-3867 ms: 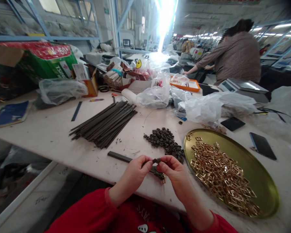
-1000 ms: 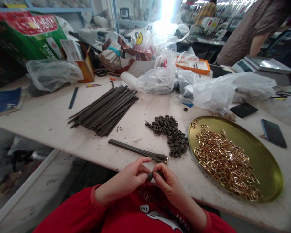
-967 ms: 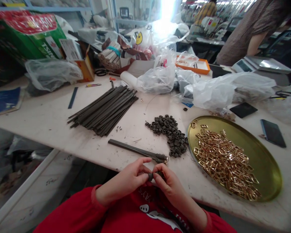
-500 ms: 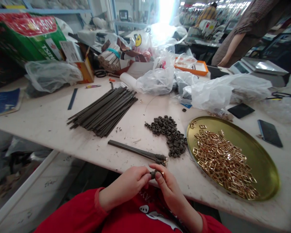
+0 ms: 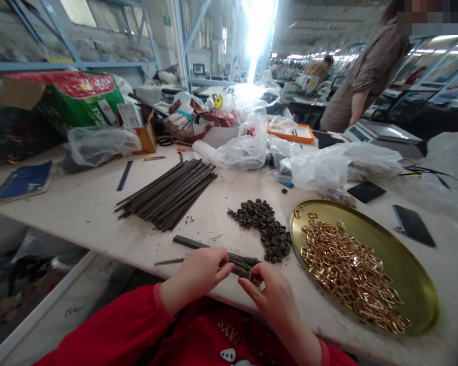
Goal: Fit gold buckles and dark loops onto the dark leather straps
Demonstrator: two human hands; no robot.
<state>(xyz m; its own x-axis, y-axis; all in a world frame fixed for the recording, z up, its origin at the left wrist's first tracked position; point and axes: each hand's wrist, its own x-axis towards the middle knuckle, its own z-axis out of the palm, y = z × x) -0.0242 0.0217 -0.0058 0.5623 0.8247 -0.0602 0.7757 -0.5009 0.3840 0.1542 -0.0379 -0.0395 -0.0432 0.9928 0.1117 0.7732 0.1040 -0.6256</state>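
Observation:
My left hand (image 5: 202, 273) is closed around a dark narrow strap (image 5: 169, 262), whose thin tail sticks out to the left over the table edge. At the strap's other end, a gold buckle (image 5: 256, 278) sits pinched between the thumb and fingers of my right hand (image 5: 274, 294). Just behind my hands lies a small bundle of finished-looking straps (image 5: 193, 242), partly covered by the left hand. Beyond it is a heap of small dark loops (image 5: 256, 216). To the right, a gold oval tray (image 5: 408, 267) bears a pile of gold buckles (image 5: 351, 274).
A large stack of dark straps (image 5: 168, 195) lies at left centre. Plastic bags (image 5: 320, 168), an orange box (image 5: 290, 133) and a scale (image 5: 385, 137) line the back. Two dark phone-like slabs lie beyond the tray. A person (image 5: 351, 86) stands at the back right.
My hands have moved slightly apart and the strap now stretches to the left, near the small bundle, instead of hanging down in front of me. The view has tilted up.

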